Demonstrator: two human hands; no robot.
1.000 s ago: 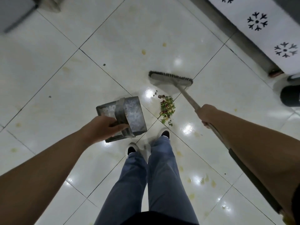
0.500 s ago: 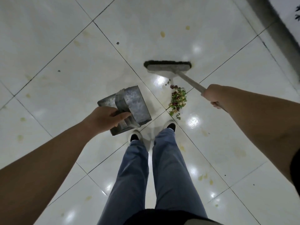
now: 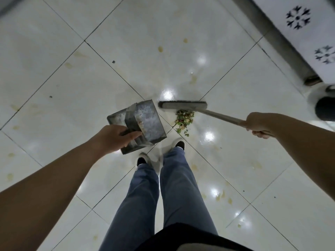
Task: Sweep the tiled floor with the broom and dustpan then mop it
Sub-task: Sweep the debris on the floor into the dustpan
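While the left hand [image 3: 116, 137], arm extended, clamps its fingers [image 3: 133, 136] on the metal dustpan [image 3: 145, 122] handle, the right hand [image 3: 258, 124] grips the broom [image 3: 183, 105] shaft; debris pile [image 3: 183, 120] lies beside the bristles on the tiled floor [image 3: 72, 87].

Glossy white floor tiles [image 3: 112, 91] are lying on the diagonal, dark grout lines crossing between them. Ceiling lights are glinting off the surface, and yellowish stains [image 3: 160, 49] are dotting it. A white panel with black snowflake motifs [image 3: 297, 18] is running along the upper right.
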